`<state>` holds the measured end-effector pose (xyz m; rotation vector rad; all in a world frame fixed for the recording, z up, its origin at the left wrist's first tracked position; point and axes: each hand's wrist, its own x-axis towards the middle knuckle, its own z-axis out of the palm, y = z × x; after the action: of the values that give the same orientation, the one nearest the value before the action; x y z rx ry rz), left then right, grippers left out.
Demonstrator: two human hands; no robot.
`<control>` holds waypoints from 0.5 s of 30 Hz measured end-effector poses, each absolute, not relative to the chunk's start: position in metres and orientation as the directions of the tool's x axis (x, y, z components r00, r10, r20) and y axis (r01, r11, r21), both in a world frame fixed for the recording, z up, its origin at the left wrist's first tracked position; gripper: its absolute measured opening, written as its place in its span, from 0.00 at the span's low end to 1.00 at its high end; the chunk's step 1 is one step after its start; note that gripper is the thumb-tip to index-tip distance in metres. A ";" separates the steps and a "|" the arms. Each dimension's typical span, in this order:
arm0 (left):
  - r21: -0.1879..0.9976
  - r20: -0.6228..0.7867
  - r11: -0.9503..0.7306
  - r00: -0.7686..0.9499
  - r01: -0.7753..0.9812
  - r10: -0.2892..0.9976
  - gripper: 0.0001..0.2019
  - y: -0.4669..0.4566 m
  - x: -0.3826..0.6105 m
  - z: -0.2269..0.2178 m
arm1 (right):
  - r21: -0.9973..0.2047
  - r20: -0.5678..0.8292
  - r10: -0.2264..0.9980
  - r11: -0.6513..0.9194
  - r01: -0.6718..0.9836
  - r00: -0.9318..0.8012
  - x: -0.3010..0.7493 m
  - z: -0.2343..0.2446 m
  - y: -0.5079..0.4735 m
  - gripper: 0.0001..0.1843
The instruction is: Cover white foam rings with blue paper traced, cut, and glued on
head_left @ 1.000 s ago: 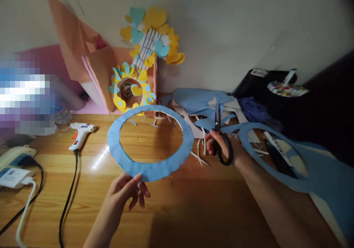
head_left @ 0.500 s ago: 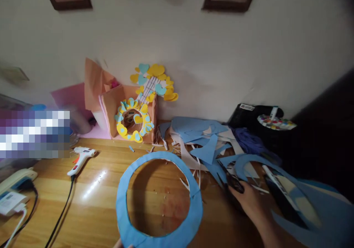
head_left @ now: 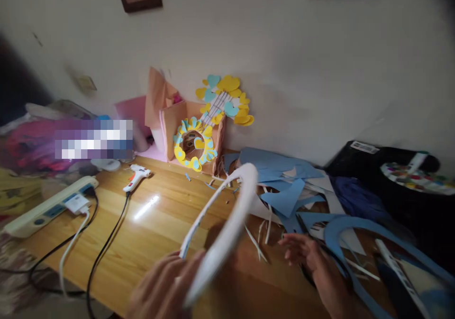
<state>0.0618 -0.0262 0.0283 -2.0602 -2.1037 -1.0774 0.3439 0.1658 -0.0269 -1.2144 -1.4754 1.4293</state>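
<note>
My left hand (head_left: 167, 286) is closed on the near side of a cardboard ring (head_left: 234, 224), which is tilted up with its white face towards me. That ring is blurred by motion; a little blue shows at its inner edge. My right hand (head_left: 305, 257) is empty, fingers apart, over the right part of the table. Beside its wrist lie black-handled scissors (head_left: 334, 257), partly hidden by the hand. Blue paper scraps (head_left: 284, 198) and white strips (head_left: 258, 243) lie just beyond it.
A white glue gun (head_left: 137, 177) with a black cord lies left of the ring. Further left is a power strip (head_left: 50, 205) with plugs. Against the wall stands a pink box (head_left: 168, 129) with a yellow-and-blue flower decoration (head_left: 195, 162). A paint palette (head_left: 408, 177) sits far right.
The ring has turned from its blue face to its white face, raised on edge by my left hand. My right hand has let go of the scissors. The view has swung left.
</note>
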 end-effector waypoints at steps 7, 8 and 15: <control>0.319 0.122 -0.226 0.196 0.921 0.973 0.34 0.010 0.112 -0.024 | -0.959 -0.281 0.879 -0.266 0.092 -0.385 0.312 -0.029 0.148 0.31; 0.366 0.097 -0.250 0.231 0.897 0.968 0.37 0.008 0.108 -0.036 | -0.972 -0.227 0.923 -0.193 0.137 -0.310 0.310 -0.033 0.152 0.29; 0.320 0.210 -0.344 0.288 0.883 0.934 0.32 -0.006 0.039 -0.086 | -0.785 0.335 0.931 0.361 0.504 -0.144 0.316 -0.051 0.190 0.15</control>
<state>0.0387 -0.0061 -0.0862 -2.6313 -1.8713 -0.5981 0.3161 0.1899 -0.0507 -1.2657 -1.7868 0.6423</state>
